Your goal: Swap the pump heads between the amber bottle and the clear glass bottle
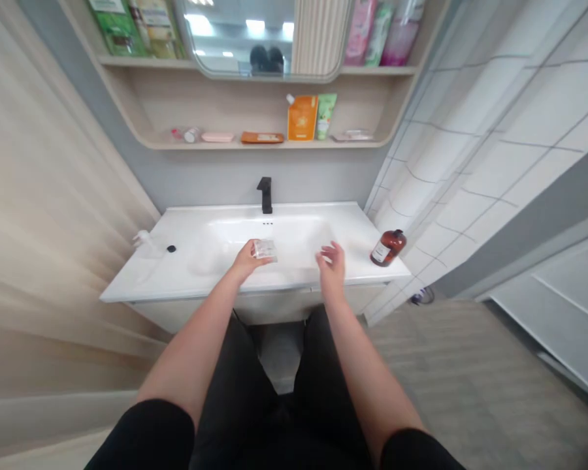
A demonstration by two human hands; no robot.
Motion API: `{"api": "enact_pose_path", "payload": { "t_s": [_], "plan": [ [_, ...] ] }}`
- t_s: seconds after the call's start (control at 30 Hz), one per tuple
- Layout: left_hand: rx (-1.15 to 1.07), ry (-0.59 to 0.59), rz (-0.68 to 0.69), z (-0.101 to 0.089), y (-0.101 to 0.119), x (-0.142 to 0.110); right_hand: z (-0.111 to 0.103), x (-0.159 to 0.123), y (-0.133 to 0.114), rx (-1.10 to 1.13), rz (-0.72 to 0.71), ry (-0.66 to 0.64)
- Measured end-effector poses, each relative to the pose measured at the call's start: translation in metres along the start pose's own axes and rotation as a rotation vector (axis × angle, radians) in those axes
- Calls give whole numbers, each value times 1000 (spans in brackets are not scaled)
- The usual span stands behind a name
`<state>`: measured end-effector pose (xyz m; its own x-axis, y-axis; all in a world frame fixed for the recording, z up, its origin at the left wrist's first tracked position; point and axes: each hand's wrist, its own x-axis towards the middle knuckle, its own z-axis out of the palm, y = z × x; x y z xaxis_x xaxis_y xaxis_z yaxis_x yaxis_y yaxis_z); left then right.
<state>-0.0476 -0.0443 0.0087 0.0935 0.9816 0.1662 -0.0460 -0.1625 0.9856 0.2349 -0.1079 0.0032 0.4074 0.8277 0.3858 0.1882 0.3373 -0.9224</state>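
Observation:
My left hand (245,260) is closed around a small clear box (265,249), held above the front of the white sink (294,228). What the box contains is too blurred to make out. My right hand (332,262) hovers over the sink's right side, fingers curved and apart, with nothing visible in it. To the right of that hand, a brown bottle (389,248) with a white label and black cap stands on the counter. A black faucet (265,194) rises behind the basin.
On the left of the counter are a clear pump bottle (147,244) and a small black round piece (171,249). Above hangs a shelf (215,146) bearing an orange pouch (302,119), a green tube (325,116) and flat packets. A mirror (264,39) sits higher up.

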Motion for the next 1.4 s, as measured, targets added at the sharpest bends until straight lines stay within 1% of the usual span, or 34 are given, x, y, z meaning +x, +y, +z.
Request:
{"api": "enact_pose_path", "payload": {
  "t_s": [0.07,0.13,0.17,0.2,0.23,0.27,0.3,0.33,0.4,0.47,0.57,0.63,0.7,0.8,0.9,0.97,1.07,1.13,1.23,1.3,1.4],
  "plan": [
    [7,27,1,-1,-1,1,-61,6,3,-141,-57,240],
    [8,40,4,-2,-2,1,-121,23,10,-295,-99,403],
    [4,39,3,-2,-2,1,-147,34,15,-357,-108,475],
    [-3,36,3,-2,-3,2,-169,47,20,-421,-108,512],
    [-12,32,2,-2,-3,2,-187,61,25,-472,-103,519],
    [-21,30,1,-2,-3,2,-200,75,30,-502,-84,494],
    [-26,32,-3,-2,-2,2,-208,88,35,-510,-46,451],
    [-28,40,-7,-2,-2,2,-212,100,40,-492,3,383],
    [-24,54,-12,-2,-1,2,-211,120,48,-424,81,258],
    [-9,58,-14,-2,0,1,-202,133,53,-396,115,212],
    [15,52,-10,-2,0,0,-183,139,53,-431,125,225],
    [18,49,-13,-2,0,0,-165,137,48,-425,125,183],
    [6,46,-14,-2,-1,1,-142,133,40,-387,110,98],
    [-26,64,-3,-1,-2,2,-95,122,28,-287,76,-85],
    [-95,112,0,-2,-4,3,-40,107,18,-152,72,-304],
    [-131,136,-10,-3,-5,4,-2,95,12,-47,88,-428],
    [-138,163,-6,-6,-6,4,45,78,6,105,165,-554],
    [-131,191,14,-8,-5,5,67,70,4,169,221,-610],
    [-133,237,53,-9,-4,6,85,60,6,229,289,-666],
    [-146,249,66,-8,-3,6,90,56,10,251,314,-677],
    [-155,238,50,-6,-1,5,91,53,18,237,307,-672]
  ]
}}
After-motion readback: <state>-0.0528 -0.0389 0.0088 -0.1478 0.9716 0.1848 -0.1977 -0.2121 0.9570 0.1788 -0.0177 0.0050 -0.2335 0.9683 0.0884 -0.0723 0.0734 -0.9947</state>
